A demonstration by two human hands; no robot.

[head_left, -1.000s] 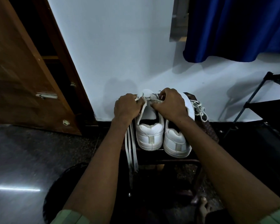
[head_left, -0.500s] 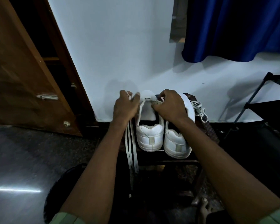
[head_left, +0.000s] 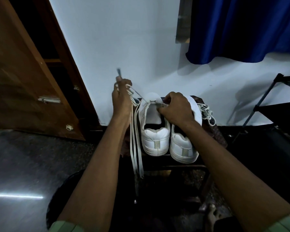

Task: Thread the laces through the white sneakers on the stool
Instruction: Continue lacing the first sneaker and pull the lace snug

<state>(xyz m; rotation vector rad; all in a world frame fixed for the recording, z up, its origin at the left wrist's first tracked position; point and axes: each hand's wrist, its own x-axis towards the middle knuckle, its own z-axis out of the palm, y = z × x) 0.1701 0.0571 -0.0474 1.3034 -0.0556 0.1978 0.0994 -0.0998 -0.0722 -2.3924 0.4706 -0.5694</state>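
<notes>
Two white sneakers stood side by side, heels toward the camera, on a dark stool against the wall. Left hand: raised, fingers closed on a lace, ends hanging over the stool's edge. Right hand: fingers pinching the left sneaker's eyelet row.

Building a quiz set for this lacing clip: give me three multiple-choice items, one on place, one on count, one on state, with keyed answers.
1. Where is the loose bundled lace?
A. right of the sneakers
B. on the floor by the door
C. inside a sneaker

2. How many white sneakers stand on the stool?
A. one
B. two
C. three

3. What is the left hand doing?
A. resting open on the stool
B. gripping a lace raised above the sneaker
C. holding the curtain

Key: 1 A, it lies past the right sneaker; 2 B, the left sneaker sits beside it; 3 B, the lace runs from its closed fist.
</notes>
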